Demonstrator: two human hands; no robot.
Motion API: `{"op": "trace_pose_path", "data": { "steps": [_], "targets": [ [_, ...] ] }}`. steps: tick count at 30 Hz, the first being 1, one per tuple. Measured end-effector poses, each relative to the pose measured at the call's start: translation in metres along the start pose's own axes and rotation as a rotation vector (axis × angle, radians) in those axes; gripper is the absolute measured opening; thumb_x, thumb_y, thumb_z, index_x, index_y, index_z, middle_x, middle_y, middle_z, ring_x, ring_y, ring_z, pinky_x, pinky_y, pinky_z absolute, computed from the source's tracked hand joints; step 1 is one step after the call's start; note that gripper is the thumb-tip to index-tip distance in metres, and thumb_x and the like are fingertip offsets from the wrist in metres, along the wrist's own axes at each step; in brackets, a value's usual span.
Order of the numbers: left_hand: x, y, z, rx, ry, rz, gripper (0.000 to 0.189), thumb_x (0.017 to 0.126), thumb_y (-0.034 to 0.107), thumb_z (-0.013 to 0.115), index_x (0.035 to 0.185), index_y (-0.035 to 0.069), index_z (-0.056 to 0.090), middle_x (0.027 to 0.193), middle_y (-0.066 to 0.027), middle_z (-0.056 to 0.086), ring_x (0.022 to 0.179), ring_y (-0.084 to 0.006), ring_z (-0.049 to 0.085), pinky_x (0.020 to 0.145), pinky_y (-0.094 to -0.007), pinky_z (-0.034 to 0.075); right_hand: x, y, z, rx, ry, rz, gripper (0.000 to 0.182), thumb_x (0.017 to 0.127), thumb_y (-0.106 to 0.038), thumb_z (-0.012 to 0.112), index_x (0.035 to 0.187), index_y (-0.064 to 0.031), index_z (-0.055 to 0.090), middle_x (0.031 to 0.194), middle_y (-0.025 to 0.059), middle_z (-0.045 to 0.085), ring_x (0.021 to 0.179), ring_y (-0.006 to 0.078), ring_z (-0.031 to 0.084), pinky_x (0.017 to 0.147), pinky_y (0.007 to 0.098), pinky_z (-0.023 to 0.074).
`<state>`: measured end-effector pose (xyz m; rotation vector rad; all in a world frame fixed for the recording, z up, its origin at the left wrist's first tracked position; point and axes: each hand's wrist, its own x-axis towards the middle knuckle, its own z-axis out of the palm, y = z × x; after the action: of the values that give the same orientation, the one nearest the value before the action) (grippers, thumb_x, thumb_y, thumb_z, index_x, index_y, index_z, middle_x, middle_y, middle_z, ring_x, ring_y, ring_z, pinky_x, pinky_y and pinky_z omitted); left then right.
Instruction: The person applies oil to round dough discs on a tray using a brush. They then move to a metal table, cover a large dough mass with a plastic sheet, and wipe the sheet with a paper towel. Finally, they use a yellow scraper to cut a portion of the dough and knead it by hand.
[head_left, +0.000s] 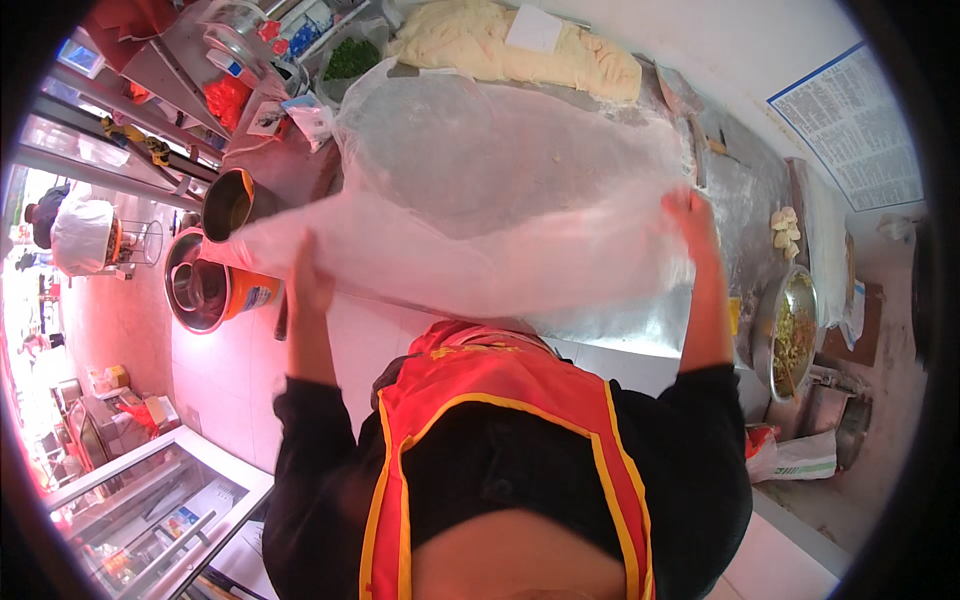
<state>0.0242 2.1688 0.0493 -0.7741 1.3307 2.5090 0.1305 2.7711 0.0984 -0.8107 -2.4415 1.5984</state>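
A large translucent plastic sheet (450, 255) stretches between both hands over the front of a metal worktop (600, 330). My left hand (309, 274) grips its near left part, close to the worktop's edge. The right edge is pinched in my right hand (690, 217), which is blurred. Farther back the sheet lies crumpled and lets the floury surface show through. Behind it rests a long slab of pale dough (465, 45) with a white card (534, 30) on top.
To the left stand a metal pot (225, 206), an orange bucket (251, 289) and a bag of chopped greens (351, 60). At right are a metal bowl (763, 330) of chopped filling, small dough pieces (784, 229) and a broad-bladed knife (679, 94). A wall (727, 37) bounds the back.
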Motion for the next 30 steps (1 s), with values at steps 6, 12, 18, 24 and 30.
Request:
{"op": "trace_pose_path", "data": {
  "steps": [6, 12, 18, 24, 30],
  "targets": [
    [0.064, 0.111, 0.148, -0.133, -0.307, 0.088, 0.048, 0.097, 0.041, 0.037, 0.127, 0.004, 0.045, 0.126, -0.0128, 0.053, 0.116, -0.0313, 0.049, 0.099, -0.0542, 0.037, 0.124, -0.136, 0.004, 0.115, 0.084, -0.234, 0.031, 0.081, -0.027, 0.068, 0.104, -0.006, 0.061, 0.094, 0.0031, 0.062, 0.085, 0.0128, 0.056, 0.073, 0.0302, 0.0468],
    [0.069, 0.182, 0.184, -0.514, -0.536, 0.179, 0.071, 0.097, 0.052, 0.019, 0.142, -0.002, 0.01, 0.144, -0.0217, 0.031, 0.132, -0.0418, 0.03, 0.107, -0.0614, 0.023, 0.132, -0.256, 0.022, 0.402, 0.291, -0.186, 0.039, 0.082, -0.03, 0.064, 0.11, -0.0027, 0.057, 0.094, 0.0089, 0.063, 0.083, 0.0189, 0.058, 0.07, 0.0344, 0.0469],
    [0.049, 0.197, 0.211, -0.54, -0.746, 0.051, 0.077, 0.095, 0.057, 0.014, 0.144, -0.003, 0.005, 0.148, -0.0218, 0.021, 0.135, -0.0418, 0.025, 0.108, -0.0595, 0.022, 0.158, -0.289, -0.015, -0.106, 0.31, -0.157, 0.041, 0.082, -0.034, 0.058, 0.104, 0.0007, 0.062, 0.096, 0.0148, 0.064, 0.085, 0.026, 0.06, 0.071, 0.0381, 0.047],
    [0.004, 0.198, 0.25, -0.527, -0.662, -0.039, 0.086, 0.093, 0.061, 0.014, 0.142, -0.008, 0.0, 0.15, -0.0237, 0.008, 0.138, -0.0398, 0.014, 0.112, -0.0517, 0.021, 0.157, -0.258, -0.035, 0.008, 0.386, -0.29, 0.04, 0.083, -0.032, 0.054, 0.107, -0.001, 0.064, 0.105, 0.0158, 0.064, 0.093, 0.0281, 0.059, 0.08, 0.0387, 0.0454],
    [-0.015, 0.2, 0.277, -0.471, -0.731, 0.034, 0.079, 0.096, 0.053, 0.014, 0.141, -0.009, -0.001, 0.149, -0.0271, 0.009, 0.137, -0.041, 0.018, 0.111, -0.0516, 0.024, 0.186, -0.236, -0.056, 0.435, 0.339, -0.229, 0.038, 0.082, -0.028, 0.06, 0.107, 0.0008, 0.065, 0.102, 0.0147, 0.065, 0.088, 0.0264, 0.06, 0.075, 0.0377, 0.0471]
  ]
}}
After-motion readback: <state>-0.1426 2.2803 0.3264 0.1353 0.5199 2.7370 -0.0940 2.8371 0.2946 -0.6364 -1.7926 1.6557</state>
